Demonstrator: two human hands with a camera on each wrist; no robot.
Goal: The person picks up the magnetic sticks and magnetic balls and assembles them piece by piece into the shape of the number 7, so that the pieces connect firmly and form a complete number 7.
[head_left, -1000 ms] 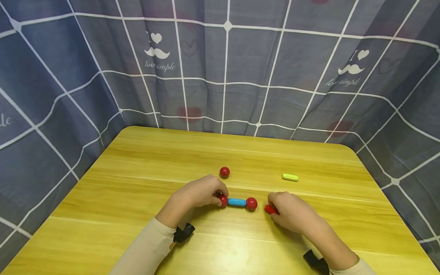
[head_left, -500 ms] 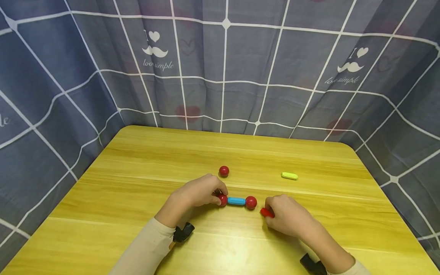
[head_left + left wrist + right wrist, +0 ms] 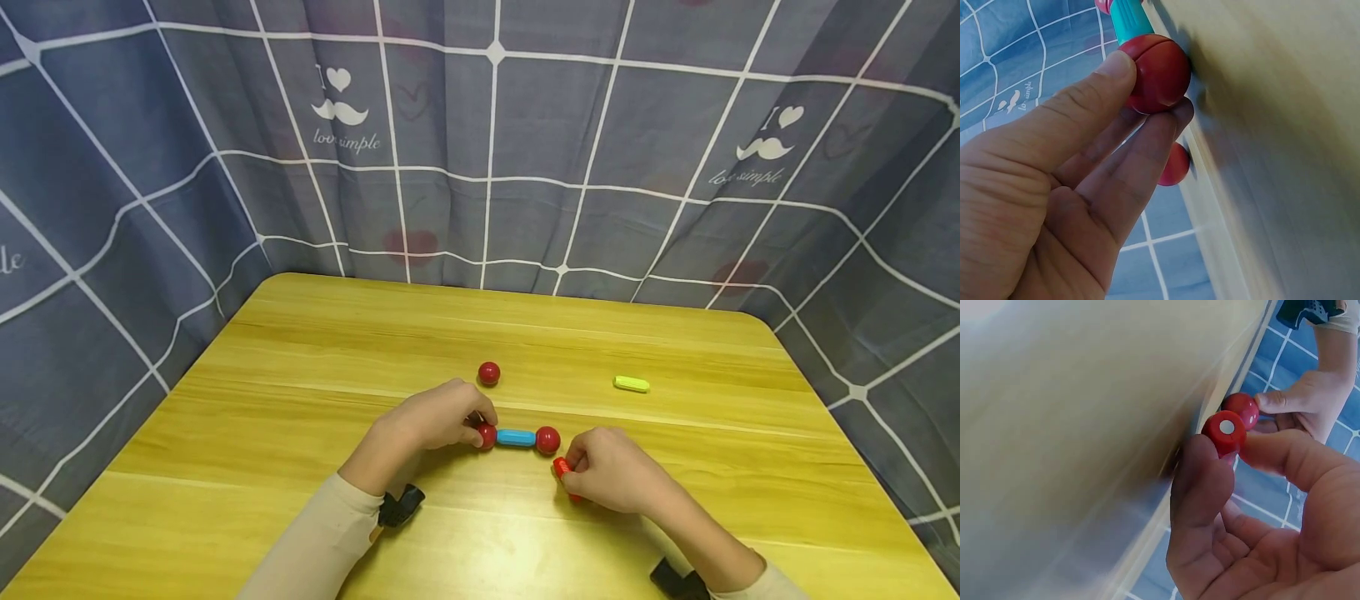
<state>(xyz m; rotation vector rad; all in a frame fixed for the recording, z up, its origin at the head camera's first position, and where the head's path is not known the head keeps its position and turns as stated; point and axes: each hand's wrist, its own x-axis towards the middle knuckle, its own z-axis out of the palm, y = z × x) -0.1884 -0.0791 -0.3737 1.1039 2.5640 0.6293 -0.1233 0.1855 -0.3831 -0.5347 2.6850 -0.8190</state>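
My left hand point(image 3: 442, 417) pinches a red ball point(image 3: 1161, 74) between thumb and fingers. This ball sits at the left end of a blue rod point(image 3: 516, 437), and a second red ball point(image 3: 547, 440) sits at its right end; the joined piece lies on the table. Just right of that second ball, my right hand point(image 3: 615, 471) pinches a short red rod point(image 3: 562, 468), held at a slant. A pale round disc shows on the red rod's end face point(image 3: 1227, 427) in the right wrist view. The rod's end near the second ball looks apart from it in the head view.
Beyond my left hand, a loose red ball point(image 3: 489, 373) rests on the wooden table point(image 3: 337, 333). A yellow-green rod point(image 3: 632, 384) lies farther back on the right. A grey-blue checked curtain point(image 3: 450, 125) hangs around the table's back and sides.
My right hand has moved a little left, bringing the red rod closer to the right-hand ball and turning it to a steeper slant. My left hand keeps its hold in place.
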